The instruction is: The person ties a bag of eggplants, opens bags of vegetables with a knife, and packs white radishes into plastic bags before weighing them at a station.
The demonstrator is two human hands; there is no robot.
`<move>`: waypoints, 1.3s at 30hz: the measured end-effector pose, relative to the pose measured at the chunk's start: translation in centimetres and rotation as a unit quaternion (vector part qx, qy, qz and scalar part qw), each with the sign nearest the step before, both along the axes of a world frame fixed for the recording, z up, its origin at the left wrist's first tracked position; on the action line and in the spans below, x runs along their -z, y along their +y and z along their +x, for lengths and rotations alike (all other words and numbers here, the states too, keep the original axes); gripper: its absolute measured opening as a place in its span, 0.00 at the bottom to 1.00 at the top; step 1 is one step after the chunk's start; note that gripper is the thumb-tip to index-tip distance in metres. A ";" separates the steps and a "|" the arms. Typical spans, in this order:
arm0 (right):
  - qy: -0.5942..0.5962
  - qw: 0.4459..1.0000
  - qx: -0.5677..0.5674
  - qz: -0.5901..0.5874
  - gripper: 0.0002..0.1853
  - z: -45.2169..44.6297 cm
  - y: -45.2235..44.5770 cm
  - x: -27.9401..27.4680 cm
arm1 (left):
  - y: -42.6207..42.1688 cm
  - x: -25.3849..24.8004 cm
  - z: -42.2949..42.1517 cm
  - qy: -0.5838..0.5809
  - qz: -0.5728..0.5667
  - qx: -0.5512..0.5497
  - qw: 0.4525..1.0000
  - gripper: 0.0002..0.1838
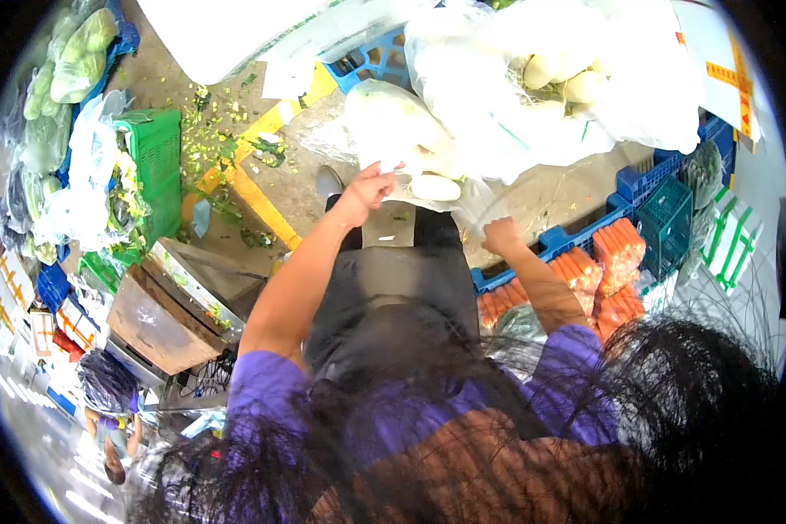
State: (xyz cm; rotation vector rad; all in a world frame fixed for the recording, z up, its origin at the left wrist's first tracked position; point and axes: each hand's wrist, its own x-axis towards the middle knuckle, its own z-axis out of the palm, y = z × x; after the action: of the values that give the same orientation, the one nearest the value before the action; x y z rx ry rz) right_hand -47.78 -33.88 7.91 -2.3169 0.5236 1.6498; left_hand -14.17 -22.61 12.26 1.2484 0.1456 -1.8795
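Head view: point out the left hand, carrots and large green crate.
Left hand (369, 194), head view: middle of hand.
Carrots (619, 251), head view: uppermost bag.
Large green crate (159, 175), head view: side wall.

Bagged carrots (618, 253) lie against blue crates (639, 182), near a dark green crate (665, 229). Leafy scraps (203, 109) litter the floor (162, 52) between yellow stripes (269, 212) and a bright green plastic crate (160, 166), with bagged green vegetables (83, 61) farther left.

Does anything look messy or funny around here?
Yes, green leafy scraps are scattered across the floor, around the yellow lines and beside the green crate. It looks odd because they lie loose instead of in a crate.
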 end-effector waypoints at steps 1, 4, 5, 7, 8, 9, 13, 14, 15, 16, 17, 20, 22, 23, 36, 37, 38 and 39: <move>-0.034 0.999 -0.009 0.026 0.16 0.7 0.3 -1.3 | 0.1 -0.5 0.0 -0.037 0.023 0.030 0.999 0.18; -0.169 0.983 -0.034 0.069 0.14 2.2 1.5 -3.8 | 2.6 0.3 -0.4 -0.213 0.015 0.095 0.972 0.14; -0.197 0.978 -0.017 0.069 0.14 2.0 1.5 -4.8 | 4.3 1.1 -1.0 -0.278 0.067 0.103 0.953 0.13; -0.262 0.962 0.025 0.079 0.12 2.2 1.2 -8.2 | 3.9 -7.4 -0.4 -0.302 0.135 0.080 0.940 0.11; -0.295 0.950 0.052 0.090 0.12 2.4 1.0 -9.5 | 5.9 -7.3 -0.9 -0.307 0.120 0.052 0.943 0.10; -0.301 0.950 -0.031 0.079 0.10 3.0 0.9 -10.0 | 8.1 -5.8 -1.7 -0.313 0.099 0.023 0.944 0.10; -0.374 0.913 -0.134 0.093 0.09 5.2 -0.5 -16.0 | 13.3 -11.7 -3.4 -0.155 0.153 -0.169 0.961 0.06; -0.395 0.902 -0.135 0.106 0.09 6.1 0.1 -18.0 | 15.8 -12.0 -3.6 -0.121 0.111 -0.216 0.963 0.05; -0.412 0.893 -0.135 0.122 0.09 7.4 1.2 -20.1 | 17.9 -11.5 -4.0 -0.105 0.107 -0.277 0.949 0.05; -0.428 0.883 -0.136 0.137 0.09 8.8 2.1 -22.0 | 20.4 -11.6 -3.9 -0.085 0.093 -0.316 0.940 0.05; -0.446 0.870 -0.155 0.141 0.09 10.2 2.7 -24.0 | 22.1 -13.1 -3.3 -0.081 0.088 -0.341 0.932 0.05; -0.441 0.863 -0.218 0.116 0.09 15.4 5.8 -29.0 | 26.5 -22.3 -1.5 -0.095 0.099 -0.391 0.910 0.07; -0.418 0.857 -0.265 0.144 0.09 19.0 9.2 -34.2 | 31.3 -26.2 -1.0 -0.100 0.093 -0.406 0.904 0.07; -0.404 0.853 -0.290 0.160 0.09 20.9 11.0 -36.1 | 33.7 -27.2 -0.9 -0.102 0.092 -0.416 0.899 0.07; -0.525 0.584 -0.595 0.173 0.09 41.2 38.1 -59.4 | 60.6 -48.2 1.6 -0.250 -0.045 -0.698 0.670 0.09; -0.531 0.568 -0.600 0.189 0.09 43.2 40.2 -61.1 | 62.6 -49.8 2.4 -0.290 -0.055 -0.685 0.666 0.09; -0.552 0.555 -0.595 0.182 0.09 44.9 41.9 -62.2 | 64.0 -51.1 3.1 -0.294 -0.064 -0.701 0.646 0.09; -0.574 0.524 -0.607 0.171 0.09 46.8 43.4 -63.0 | 65.4 -52.4 3.8 -0.299 -0.074 -0.715 0.627 0.10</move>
State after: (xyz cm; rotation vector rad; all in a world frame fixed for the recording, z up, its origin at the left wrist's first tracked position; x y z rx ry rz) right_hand -0.98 9.55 70.90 -2.6702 -1.7922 -0.1721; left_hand -10.34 42.78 64.66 0.9753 0.4432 -0.0462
